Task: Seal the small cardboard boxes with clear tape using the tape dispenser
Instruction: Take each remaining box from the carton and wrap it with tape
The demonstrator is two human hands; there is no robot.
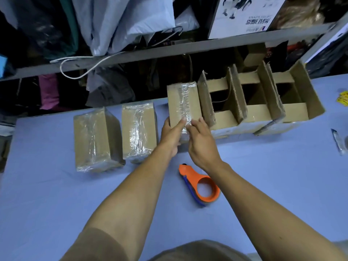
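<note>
A small cardboard box (178, 102) with a strip of clear tape down its top stands at the table's middle. My left hand (172, 135) holds its near left corner, fingers laid on top. My right hand (200, 143) presses the tape end over the box's near edge. Two taped boxes stand to the left, one (96, 140) at far left and one (138, 130) beside it. The orange tape dispenser (201, 185) lies on the table below my right wrist, held by neither hand.
Three open cardboard boxes (263, 102) stand in a row right of the taped one. The blue table (56, 204) ends at a gap before a grey shelf (131, 53) stuffed with bags. A small packet (338, 141) lies at the right edge.
</note>
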